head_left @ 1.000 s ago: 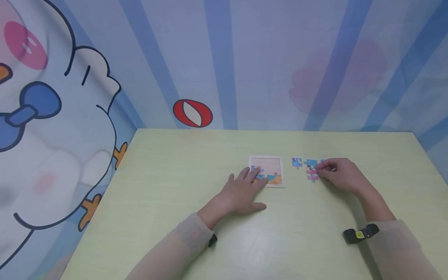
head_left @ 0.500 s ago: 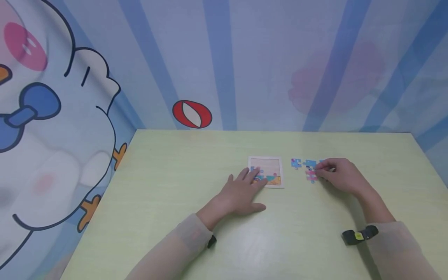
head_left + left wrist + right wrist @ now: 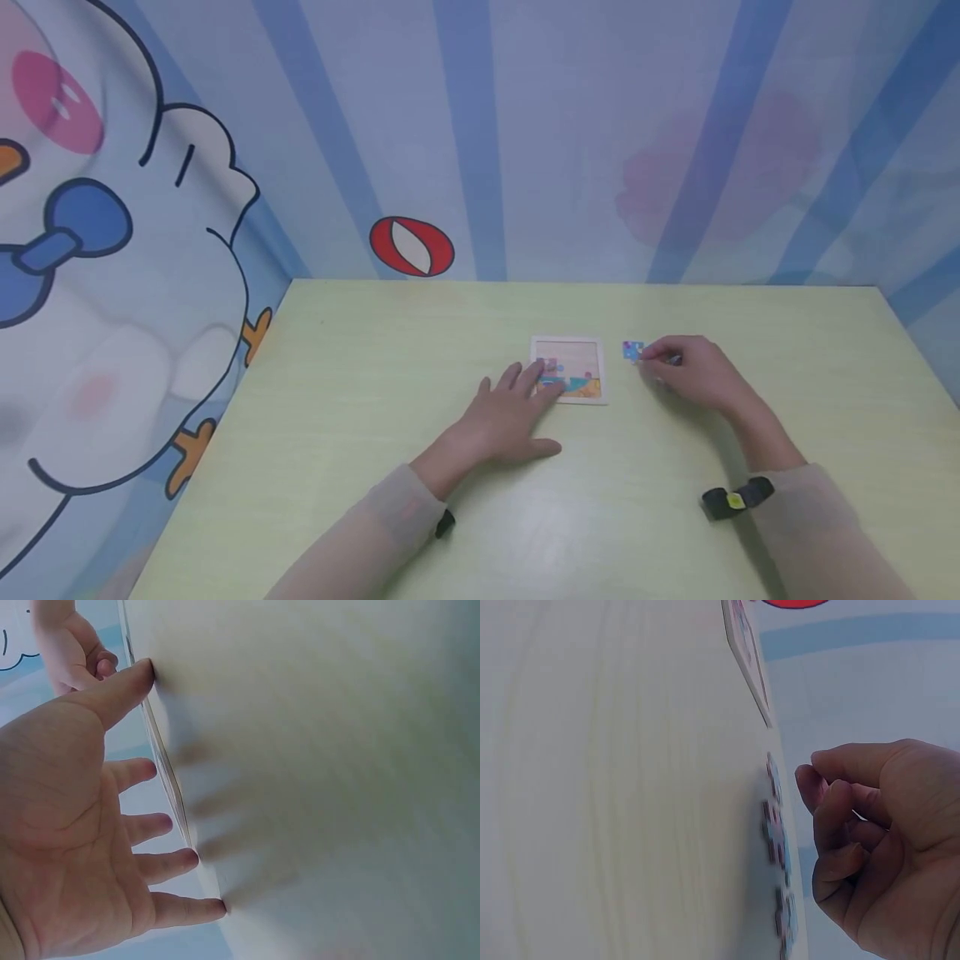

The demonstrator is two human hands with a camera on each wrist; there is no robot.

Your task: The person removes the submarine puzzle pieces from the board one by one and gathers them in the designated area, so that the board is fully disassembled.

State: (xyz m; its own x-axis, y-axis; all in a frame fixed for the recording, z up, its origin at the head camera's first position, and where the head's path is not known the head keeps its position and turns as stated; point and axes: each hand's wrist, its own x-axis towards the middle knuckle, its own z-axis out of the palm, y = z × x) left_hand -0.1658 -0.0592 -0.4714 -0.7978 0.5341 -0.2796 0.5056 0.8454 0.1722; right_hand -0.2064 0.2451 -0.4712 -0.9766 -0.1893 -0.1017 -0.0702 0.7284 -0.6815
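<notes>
In the head view, my left hand (image 3: 498,421) lies with fingers spread, the fingertips over the left part of a white-rimmed puzzle frame (image 3: 602,367) that has pieces along its bottom and left. My left hand (image 3: 75,825) shows straight fingers in the left wrist view. My right hand (image 3: 693,375) hovers beside a blue puzzle piece (image 3: 632,350), covering the other loose pieces. In the right wrist view my right hand (image 3: 900,847) has curled fingers, thumb near the index finger, with nothing visible between them; loose pieces (image 3: 775,832) lie on the tabletop close by.
The pale yellow-green table (image 3: 360,367) stretches out on both sides of the hands. Behind its far edge hangs a blue striped backdrop (image 3: 555,150) with a red and white oval and a large cartoon figure at the left.
My right hand has moved left from the pink and blue pieces to near the leftmost blue piece. My left hand has shifted slightly left and stays spread at the frame.
</notes>
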